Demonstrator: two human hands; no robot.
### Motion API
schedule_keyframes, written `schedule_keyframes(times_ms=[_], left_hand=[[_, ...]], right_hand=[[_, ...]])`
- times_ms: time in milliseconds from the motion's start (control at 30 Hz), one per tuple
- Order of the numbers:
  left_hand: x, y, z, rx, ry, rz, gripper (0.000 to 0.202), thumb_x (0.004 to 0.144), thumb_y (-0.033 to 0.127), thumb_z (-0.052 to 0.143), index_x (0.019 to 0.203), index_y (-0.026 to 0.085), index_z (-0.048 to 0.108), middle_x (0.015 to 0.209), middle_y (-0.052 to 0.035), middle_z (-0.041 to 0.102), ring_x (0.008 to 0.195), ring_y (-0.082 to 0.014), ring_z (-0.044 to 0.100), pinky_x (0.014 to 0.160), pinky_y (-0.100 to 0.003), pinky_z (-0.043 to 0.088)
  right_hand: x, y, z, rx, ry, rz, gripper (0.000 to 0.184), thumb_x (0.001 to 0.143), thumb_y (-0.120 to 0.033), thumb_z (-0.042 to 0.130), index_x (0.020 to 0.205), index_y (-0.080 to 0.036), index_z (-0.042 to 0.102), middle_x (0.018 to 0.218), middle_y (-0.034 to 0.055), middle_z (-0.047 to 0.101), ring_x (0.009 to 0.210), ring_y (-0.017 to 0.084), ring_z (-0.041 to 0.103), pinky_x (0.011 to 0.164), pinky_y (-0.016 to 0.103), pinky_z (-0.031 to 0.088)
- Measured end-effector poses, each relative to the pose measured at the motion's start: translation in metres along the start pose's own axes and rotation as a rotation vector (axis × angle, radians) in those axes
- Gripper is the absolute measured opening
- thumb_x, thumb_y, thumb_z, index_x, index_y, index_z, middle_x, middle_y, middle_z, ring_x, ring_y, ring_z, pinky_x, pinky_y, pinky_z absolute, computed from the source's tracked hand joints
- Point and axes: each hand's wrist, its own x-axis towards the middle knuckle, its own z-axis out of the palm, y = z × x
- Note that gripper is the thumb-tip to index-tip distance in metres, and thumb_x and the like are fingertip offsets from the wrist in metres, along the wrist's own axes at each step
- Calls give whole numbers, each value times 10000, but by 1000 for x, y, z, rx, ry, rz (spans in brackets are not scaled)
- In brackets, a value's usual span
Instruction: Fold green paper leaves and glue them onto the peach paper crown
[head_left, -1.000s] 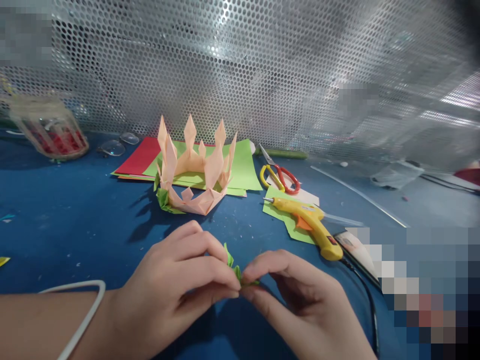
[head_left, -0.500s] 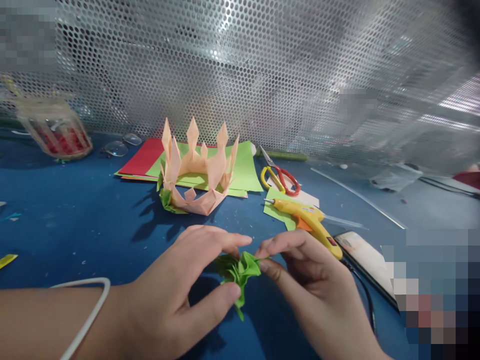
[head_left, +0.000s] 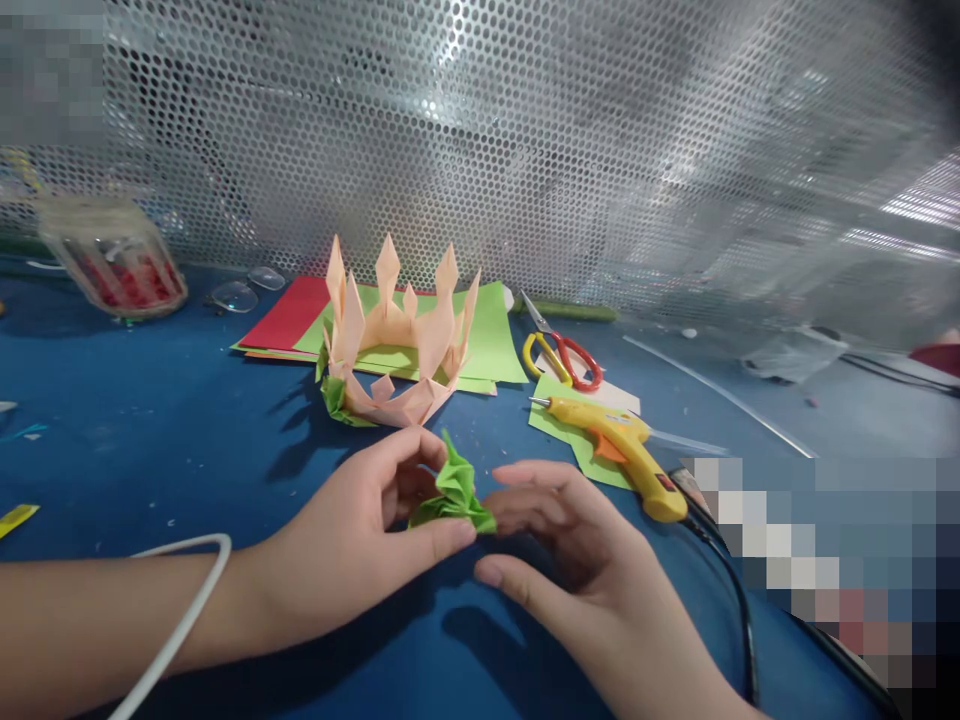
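The left hand (head_left: pixel 360 520) is gripping the green folded paper (head_left: pixel 456 485) above the blue table (head_left: pixel 187 440), thumb partly covering it, while the right hand (head_left: pixel 592 560) is standing open alongside, fingertip contact being indiscernible.

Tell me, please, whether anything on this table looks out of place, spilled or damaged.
I see no spill or clear damage. The jar at the far left seems to lean, though the lens may cause that. The yellow scrap near the left edge looks stray, lying well apart from the paper stack.
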Motion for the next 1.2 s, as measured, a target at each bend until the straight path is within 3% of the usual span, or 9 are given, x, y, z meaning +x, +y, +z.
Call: schedule_keyframes(times_ms=[133, 300, 400, 533, 700, 800, 933, 1033, 1200], left_hand=[[2, 3, -1, -89, -79, -68, 181, 704, 78, 672, 786, 172, 540, 751, 44, 639, 734, -98, 647, 692, -201, 519], [3, 4, 1, -175, -64, -114, 235, 678, 35, 706, 785, 166, 542, 726, 68, 625, 696, -58, 619, 671, -153, 495], [3, 3, 1, -223, -15, -148, 376, 689, 52, 719, 996, 173, 538, 775, 55, 623, 723, -76, 636, 672, -173, 511], [5, 3, -1, -330, 64, -228, 682, 707, 120, 760, 1262, 219, 377, 900, 29, 613, 660, -76, 653, 630, -196, 525], [6, 7, -2, -422, 18, -335, 592, 735, 176, 781, 1210, 165, 428, 719, 52, 639, 611, -77, 654, 622, -177, 508], [4, 7, -1, -448, 4, -363, 523, 731, 201, 799, 1111, 152, 443, 695, 31, 672, 644, -91, 663, 661, -192, 516], [1, 5, 1, -466, 32, -345, 555, 670, 183, 839, 1032, 201, 418, 766, 45, 691, 712, -78, 656, 714, -182, 497], [-1, 3, 1, -452, 21, -326, 471, 685, 134, 818, 983, 205, 460, 778, 56, 684, 740, -65, 632, 721, -172, 477], [-3, 3, 1, -466, -23, -313, 368, 752, 140, 760, 1039, 194, 535, 822, 35, 691, 785, -96, 642, 805, -251, 499]], right_hand=[[-1, -4, 1, -91, 13, -48, 110, 749, -155, 737, 783, -250, 691, 712, -39, 707, 642, 110, 671, 615, 160, 555], [0, -8, -3, -100, -52, -2, 90, 831, -175, 664, 872, -250, 691, 756, -25, 721, 669, 116, 690, 635, 172, 569], [1, -7, -4, -66, -81, -1, 132, 842, -156, 651, 925, -255, 680, 797, -18, 725, 695, 121, 705, 652, 180, 586], [0, -5, -3, -53, -50, -106, 194, 803, -82, 670, 860, -264, 706, 816, -20, 738, 753, 126, 711, 714, 191, 588], [0, -8, -5, -209, -10, -326, 297, 739, -10, 706, 875, -270, 751, 813, -29, 751, 725, 100, 709, 705, 135, 571], [0, -10, -10, -309, -25, -388, 312, 749, 3, 694, 905, -261, 753, 827, -35, 758, 715, 76, 713, 708, 85, 552], [0, -10, -10, -275, 44, -318, 288, 737, -25, 708, 850, -283, 762, 777, -53, 767, 697, 80, 719, 690, 80, 557], [2, -11, -6, -181, 100, -228, 203, 698, -70, 755, 744, -268, 760, 712, -44, 763, 652, 94, 716, 638, 89, 565], [1, -10, -1, -119, 64, -167, 157, 712, -87, 737, 712, -244, 728, 705, -20, 740, 659, 115, 704, 637, 141, 584]])
